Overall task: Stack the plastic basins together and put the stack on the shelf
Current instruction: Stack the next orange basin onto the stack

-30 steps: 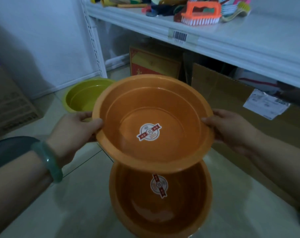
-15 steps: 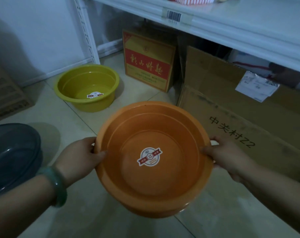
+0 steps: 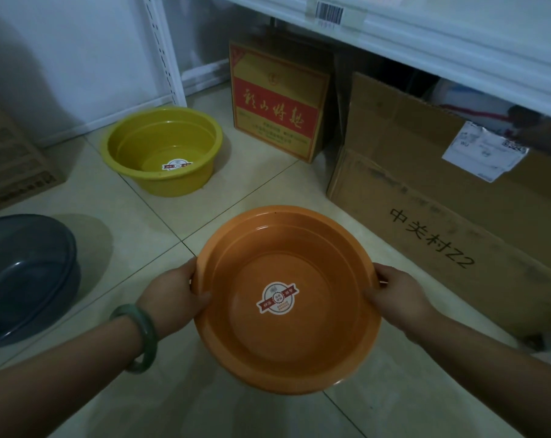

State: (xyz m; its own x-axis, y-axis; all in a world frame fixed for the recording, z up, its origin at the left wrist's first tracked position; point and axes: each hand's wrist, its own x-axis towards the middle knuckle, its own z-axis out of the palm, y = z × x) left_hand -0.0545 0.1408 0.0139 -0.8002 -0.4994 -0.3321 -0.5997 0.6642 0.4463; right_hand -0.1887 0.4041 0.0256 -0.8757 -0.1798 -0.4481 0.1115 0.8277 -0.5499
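Left hand and right hand grip the orange basin at opposite rims. Yellow basin and grey basin stand apart on the floor.

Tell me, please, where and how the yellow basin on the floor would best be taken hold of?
Probably by its flared rim: the yellow basin stands upright and open, nothing inside but a sticker. Come down from above with both hands on opposite sides, thumbs over the lip, as on the orange basin.

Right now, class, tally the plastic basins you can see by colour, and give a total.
Orange basin: 1 visible, held at its rim by the left hand and right hand
Yellow basin: 1
Dark grey-blue basin: 1
Total: 3
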